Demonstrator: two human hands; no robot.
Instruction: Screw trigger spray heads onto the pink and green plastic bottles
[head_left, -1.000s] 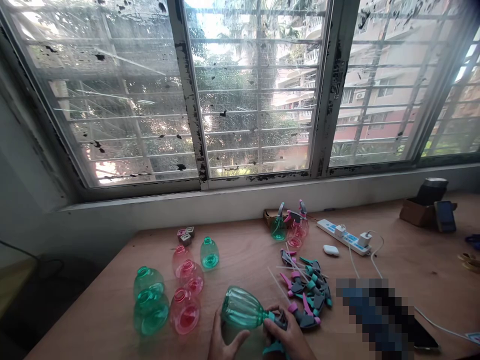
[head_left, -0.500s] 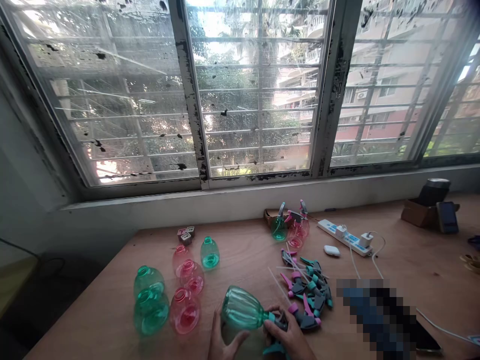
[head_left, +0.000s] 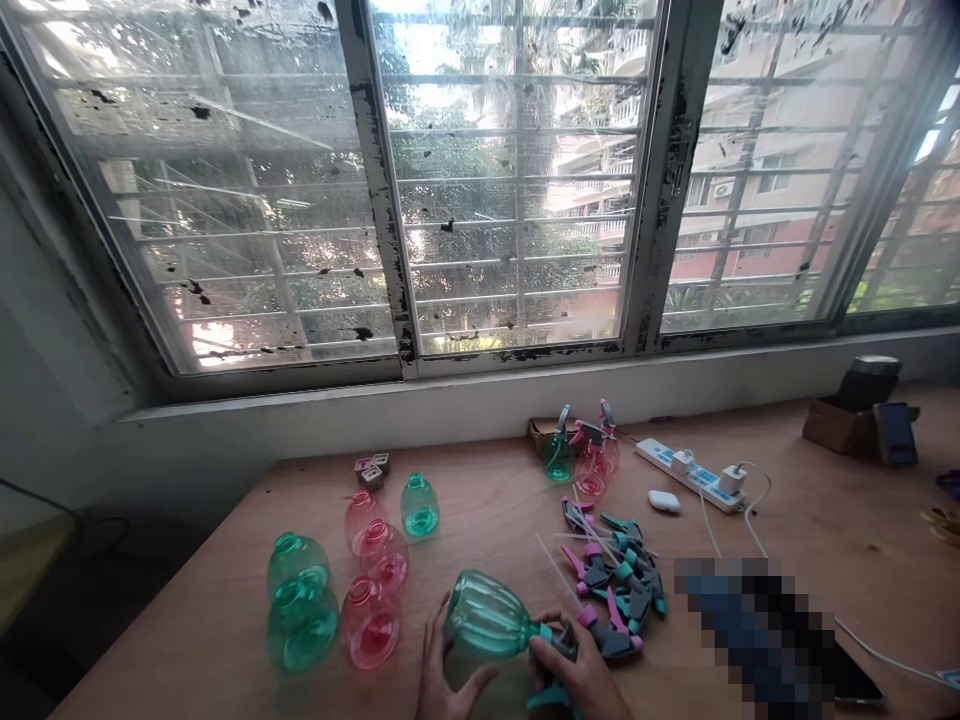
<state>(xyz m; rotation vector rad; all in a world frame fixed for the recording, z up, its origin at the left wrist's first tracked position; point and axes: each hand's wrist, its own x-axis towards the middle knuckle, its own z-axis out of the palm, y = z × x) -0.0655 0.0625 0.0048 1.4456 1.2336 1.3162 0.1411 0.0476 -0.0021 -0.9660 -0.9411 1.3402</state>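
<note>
A clear green spray bottle (head_left: 489, 613) lies tilted on its side above the table, its base to the left. My right hand (head_left: 574, 668) is closed around the grey-and-teal spray head (head_left: 559, 640) at the bottle's neck. Cupped beside the base is my left hand (head_left: 442, 660), fingers stretched and thumb apart below the bottle; whether it touches the plastic I cannot tell. Part of a teal trigger (head_left: 551, 697) shows beneath my right hand. Just beyond that hand lies a pile of loose pink, teal and grey spray heads (head_left: 630, 575) with thin tubes.
Headless green bottles (head_left: 302, 625) and pink bottles (head_left: 370, 625) stand at the left. Small blocks (head_left: 370, 470) sit behind them. Finished spray bottles (head_left: 592, 465) stand near the window, beside a white power strip (head_left: 690, 475) and a white case (head_left: 664, 502). A blurred-out device (head_left: 855, 675) lies at right.
The green bottle has turned slightly and shifted a little to the right. My left fingers have moved slightly along its base; my right hand stays on the spray head.
</note>
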